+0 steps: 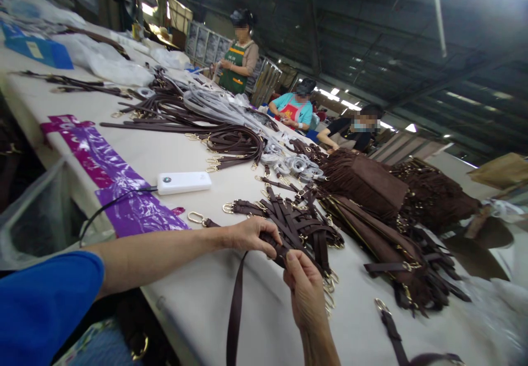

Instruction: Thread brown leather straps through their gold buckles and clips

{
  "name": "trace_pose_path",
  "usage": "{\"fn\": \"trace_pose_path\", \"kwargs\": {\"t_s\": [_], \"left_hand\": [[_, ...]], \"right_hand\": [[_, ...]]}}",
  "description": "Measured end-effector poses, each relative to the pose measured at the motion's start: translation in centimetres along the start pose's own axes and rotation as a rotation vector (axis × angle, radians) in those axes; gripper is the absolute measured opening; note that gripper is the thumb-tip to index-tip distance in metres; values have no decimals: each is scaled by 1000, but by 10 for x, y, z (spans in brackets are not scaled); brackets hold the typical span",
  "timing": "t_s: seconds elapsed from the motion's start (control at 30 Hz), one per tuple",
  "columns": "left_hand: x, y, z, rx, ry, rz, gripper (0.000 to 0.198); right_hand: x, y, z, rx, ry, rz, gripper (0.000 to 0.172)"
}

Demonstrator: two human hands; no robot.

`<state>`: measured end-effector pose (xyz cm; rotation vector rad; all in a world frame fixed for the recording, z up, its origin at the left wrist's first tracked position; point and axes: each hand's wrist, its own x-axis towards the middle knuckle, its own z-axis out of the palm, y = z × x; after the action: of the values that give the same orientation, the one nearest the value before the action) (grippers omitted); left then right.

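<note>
Over the near part of the pale table, both hands are on one brown strap. The left hand, reaching from a blue sleeve, pinches it between thumb and curled fingers; the right hand grips it just beside, thumb pressed on top, the fingertips of both hands close together. A length of the strap hangs down on the near side, below the left hand. Left of that wrist lies a gold ring on a strap end; whether it belongs to the held piece cannot be told.

Just beyond the hands is a heap of short straps with gold clasps, and to its right are brown fringed bags. Another buckled strap lies near right. To the left, a white device with a black cable sits next to purple plastic. Farther along lie long straps and grey-wrapped ones. A blue box is at far left. At the far side are three co-workers: one in a green apron, one in a red apron, one in dark clothes.
</note>
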<state>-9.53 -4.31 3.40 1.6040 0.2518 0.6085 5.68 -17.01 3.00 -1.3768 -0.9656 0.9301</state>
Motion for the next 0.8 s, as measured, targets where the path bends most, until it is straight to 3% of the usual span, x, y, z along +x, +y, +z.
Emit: {"fn": "trace_pose_path", "kwargs": {"t_s": [0.1, 0.23, 0.5, 0.8], "left_hand": [[1, 2, 2, -63, 53, 9, 36], [0, 6, 3, -19, 28, 7, 33], [-3, 13, 2, 80, -1, 6, 30], [-2, 0, 0, 106, -41, 14, 27]], "right_hand": [[0, -6, -5, -144, 12, -10, 39], [-1, -9, -9, -225, -53, -41, 39], [0, 1, -5, -103, -169, -15, 40], [0, 3, 0, -18, -129, -30, 38]]}}
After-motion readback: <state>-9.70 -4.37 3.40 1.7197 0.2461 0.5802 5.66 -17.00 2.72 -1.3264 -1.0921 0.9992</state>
